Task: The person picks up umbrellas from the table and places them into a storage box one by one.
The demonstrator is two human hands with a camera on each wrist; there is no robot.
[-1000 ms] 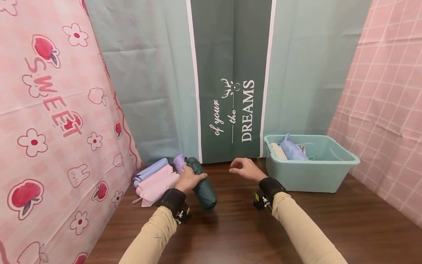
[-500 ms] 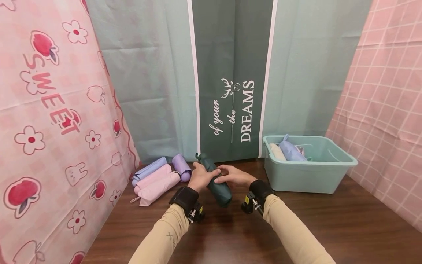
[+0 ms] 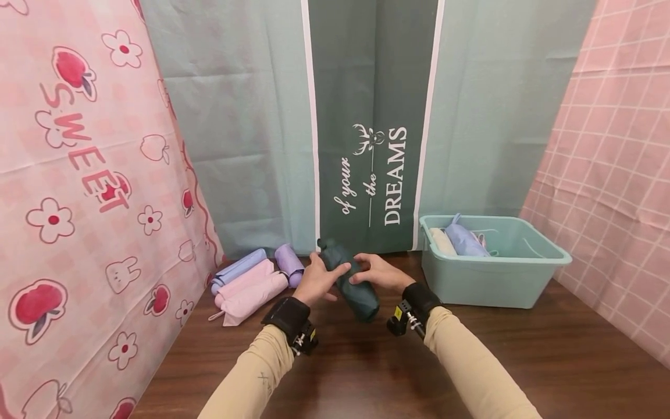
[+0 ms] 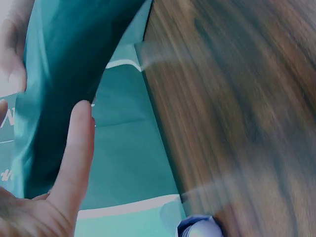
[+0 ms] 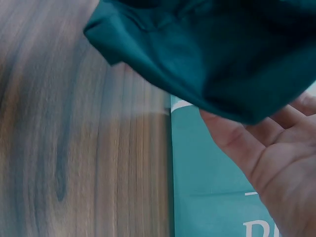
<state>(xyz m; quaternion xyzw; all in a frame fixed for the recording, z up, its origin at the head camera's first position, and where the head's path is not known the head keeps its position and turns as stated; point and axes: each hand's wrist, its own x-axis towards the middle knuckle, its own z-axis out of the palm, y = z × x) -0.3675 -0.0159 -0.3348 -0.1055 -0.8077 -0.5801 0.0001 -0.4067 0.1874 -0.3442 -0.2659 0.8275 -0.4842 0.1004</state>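
Observation:
Over the table, a dark green folded umbrella [image 3: 358,291] is held slantwise between both hands. My left hand [image 3: 316,280] grips its left side, thumb lying across the fabric. From the other side my right hand [image 3: 381,272] pinches it with thumb and fingers. Close up in the left wrist view, the green fabric [image 4: 59,98] runs along the left thumb [image 4: 76,143]. The right wrist view has the loose fabric end [image 5: 207,59] above the right thumb [image 5: 234,138]. Some fingers are hidden behind the umbrella.
Left of the hands lie a purple folded umbrella [image 3: 288,262], a pink one [image 3: 251,291] and a blue one [image 3: 241,269] on the wooden table [image 3: 356,378]. At right stands a light teal bin [image 3: 487,285] holding a blue umbrella [image 3: 466,240] and a cream-coloured bundle [image 3: 442,241]. Curtains enclose the table.
The left hand has carried the green umbrella right, away from the other umbrellas. The right hand, earlier apart from it, has come in and taken hold. Lately the umbrella has shifted slightly further right.

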